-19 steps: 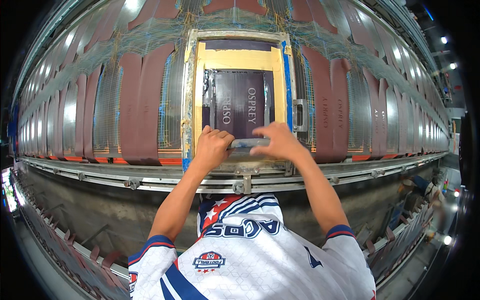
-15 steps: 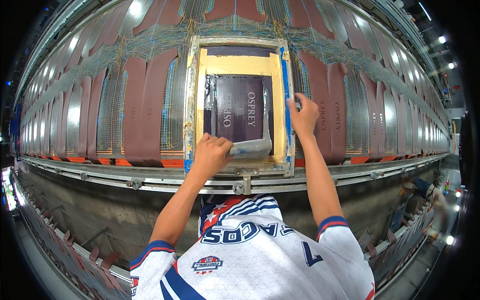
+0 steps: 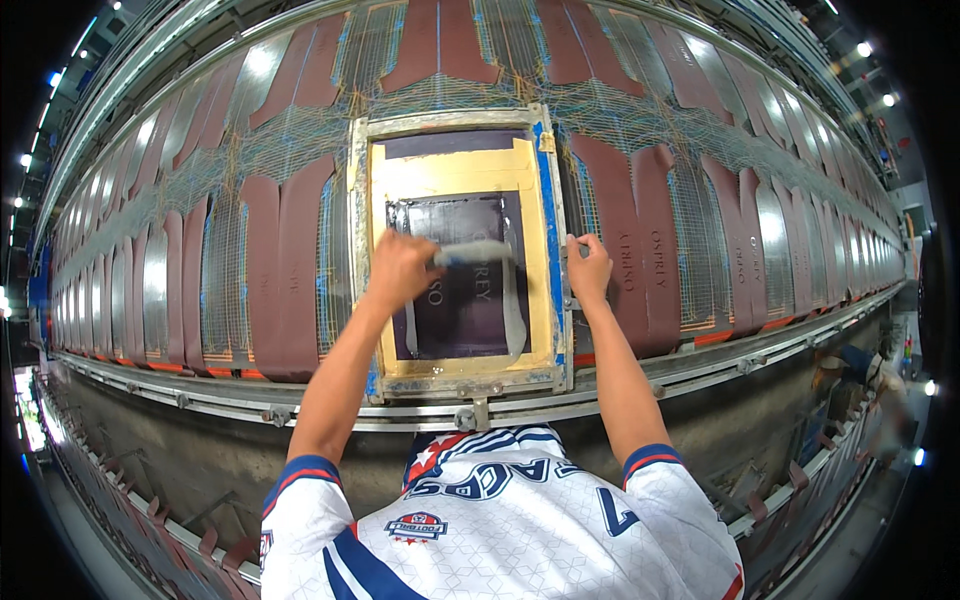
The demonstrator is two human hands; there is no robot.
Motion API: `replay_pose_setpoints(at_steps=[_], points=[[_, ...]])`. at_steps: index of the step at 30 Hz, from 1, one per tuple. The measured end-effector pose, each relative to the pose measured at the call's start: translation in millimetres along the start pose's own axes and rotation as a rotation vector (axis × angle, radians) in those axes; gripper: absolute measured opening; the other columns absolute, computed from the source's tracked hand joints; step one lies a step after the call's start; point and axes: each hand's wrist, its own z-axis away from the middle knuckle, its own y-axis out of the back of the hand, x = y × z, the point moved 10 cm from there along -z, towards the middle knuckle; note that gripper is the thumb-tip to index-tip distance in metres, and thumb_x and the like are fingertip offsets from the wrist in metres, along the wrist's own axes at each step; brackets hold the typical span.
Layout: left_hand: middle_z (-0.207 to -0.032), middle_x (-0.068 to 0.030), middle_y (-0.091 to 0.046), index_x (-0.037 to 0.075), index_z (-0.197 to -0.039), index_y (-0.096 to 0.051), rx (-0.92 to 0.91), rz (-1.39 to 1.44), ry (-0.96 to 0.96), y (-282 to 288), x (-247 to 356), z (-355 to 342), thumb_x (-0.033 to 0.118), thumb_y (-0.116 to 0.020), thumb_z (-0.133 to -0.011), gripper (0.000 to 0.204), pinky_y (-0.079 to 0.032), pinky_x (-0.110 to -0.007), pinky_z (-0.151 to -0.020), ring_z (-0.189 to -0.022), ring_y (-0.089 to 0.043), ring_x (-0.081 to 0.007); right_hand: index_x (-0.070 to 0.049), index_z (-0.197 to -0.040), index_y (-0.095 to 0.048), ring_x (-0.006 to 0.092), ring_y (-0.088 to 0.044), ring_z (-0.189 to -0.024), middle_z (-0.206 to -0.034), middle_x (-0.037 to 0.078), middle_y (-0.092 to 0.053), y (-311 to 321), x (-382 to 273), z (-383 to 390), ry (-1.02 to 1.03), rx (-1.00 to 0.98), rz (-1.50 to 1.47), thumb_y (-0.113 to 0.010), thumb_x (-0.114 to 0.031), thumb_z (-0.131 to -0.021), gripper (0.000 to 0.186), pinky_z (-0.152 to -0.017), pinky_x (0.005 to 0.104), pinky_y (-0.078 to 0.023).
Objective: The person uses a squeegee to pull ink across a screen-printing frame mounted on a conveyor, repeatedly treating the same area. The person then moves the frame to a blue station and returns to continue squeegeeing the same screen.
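Note:
A screen printing frame (image 3: pixel 557 215) with a worn metal border lies on the long table in front of me. Yellow tape surrounds its dark mesh window (image 3: pixel 455 325), where pale lettering shows through. My left hand (image 3: pixel 402 268) is closed round one end of a squeegee (image 3: pixel 480 252), whose pale blade lies across the upper middle of the mesh. Streaks of wet, clear-looking ink run down the mesh's right side. At the frame's right border, my right hand (image 3: pixel 588 268) has its thumb and fingers pinched on the edge.
Maroon cut panels (image 3: pixel 650 255) lie in rows along the table on both sides, some with lettering. Thin coloured guide lines cover the tabletop. A metal rail (image 3: pixel 250 408) with several stops runs along the near edge. Another person (image 3: pixel 868 370) is at the far right.
My left hand has pushed the squeegee from the mesh's near end up toward its far part. My right hand has closed in on the frame's right edge. The view has shifted slightly.

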Motion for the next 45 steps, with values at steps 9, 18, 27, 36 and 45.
replay_pose_setpoints(at_steps=[9,18,27,36,45], points=[[-0.082,-0.0046,-0.068,0.012,-0.086,-0.071,0.125,0.106,-0.008,1,-12,-21,0.018,-0.084,-0.067,0.024,-0.045,-0.042,-0.075,-0.081,-0.066,-0.0278,-0.002,-0.084,-0.065,0.0260,-0.063,-0.063,-0.069,0.016,-0.062,23,-22,-12,0.126,0.081,-0.035,-0.073,-0.030,-0.091,0.030,-0.063,0.0396,-0.046],[-0.102,0.0012,-0.068,0.012,-0.103,-0.070,0.091,-0.033,0.138,-5,107,146,0.004,-0.076,-0.060,0.044,-0.044,-0.037,-0.081,-0.088,-0.060,-0.0207,-0.002,-0.088,-0.067,0.0308,-0.068,-0.079,-0.084,0.015,-0.070,15,-18,-8,-0.022,-0.092,-0.078,-0.071,-0.026,-0.091,0.025,-0.076,0.0393,-0.050],[-0.100,0.0001,-0.070,0.013,-0.099,-0.072,-0.094,-0.032,0.195,3,93,123,0.004,-0.079,-0.061,0.040,-0.045,-0.038,-0.083,-0.094,-0.063,-0.0220,-0.005,-0.092,-0.066,0.0401,-0.070,-0.081,-0.084,0.020,-0.070,-15,13,2,-0.027,-0.117,-0.207,-0.070,-0.027,-0.092,0.023,-0.072,0.0457,-0.051],[-0.082,-0.0047,-0.072,0.012,-0.088,-0.075,-0.264,0.157,0.121,-13,66,71,0.021,-0.085,-0.070,0.023,-0.044,-0.041,-0.074,-0.078,-0.067,-0.0267,-0.008,-0.093,-0.067,0.0343,-0.065,-0.071,-0.076,0.016,-0.066,-6,23,-16,-0.008,-0.082,-0.055,-0.069,-0.033,-0.093,0.025,-0.071,0.0447,-0.050],[-0.075,-0.0114,-0.070,0.012,-0.087,-0.076,-0.168,0.070,0.127,-15,-65,-85,0.029,-0.088,-0.067,0.029,-0.053,-0.045,-0.076,-0.076,-0.068,-0.0344,-0.003,-0.106,-0.071,0.0372,-0.067,-0.099,-0.105,0.023,-0.070,-67,-140,-65,0.442,-0.492,-0.065,-0.073,-0.050,-0.087,0.050,-0.086,0.0439,-0.052]])
